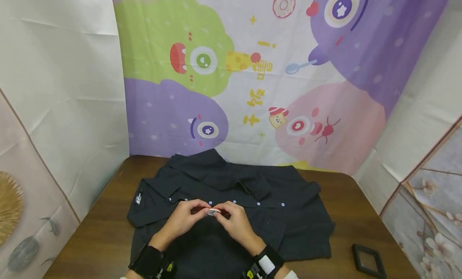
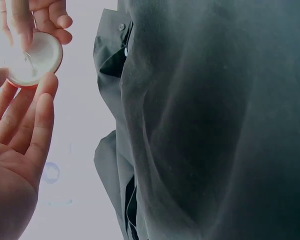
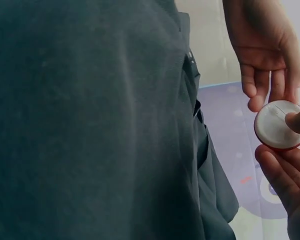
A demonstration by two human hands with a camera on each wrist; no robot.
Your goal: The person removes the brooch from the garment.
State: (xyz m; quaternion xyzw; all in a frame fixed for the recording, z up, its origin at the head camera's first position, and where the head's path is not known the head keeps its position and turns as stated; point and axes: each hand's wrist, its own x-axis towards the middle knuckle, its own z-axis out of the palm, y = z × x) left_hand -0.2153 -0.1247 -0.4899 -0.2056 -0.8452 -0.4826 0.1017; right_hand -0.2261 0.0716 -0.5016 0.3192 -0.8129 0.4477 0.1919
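Between both hands is a round pin-back badge [image 1: 213, 212], its pale back turned up and a red rim at its edge. A thin pin wire shows across the back of the badge [image 2: 46, 54] in the left wrist view. My left hand [image 1: 183, 218] pinches one side with thumb and fingers. On the other side my right hand [image 1: 236, 222] grips it, and a thumb lies on the back of the badge [image 3: 276, 129] in the right wrist view. Below the hands a dark button-up shirt [image 1: 303, 227] lies spread out, with a row of pale buttons.
The shirt lies on a brown wooden table [image 1: 97, 235]. A small black square frame [image 1: 369, 261] lies at the table's right front. Behind the table hangs a cartoon-printed cloth [image 1: 245, 150], with white cloth [image 1: 72, 90] at the left side.
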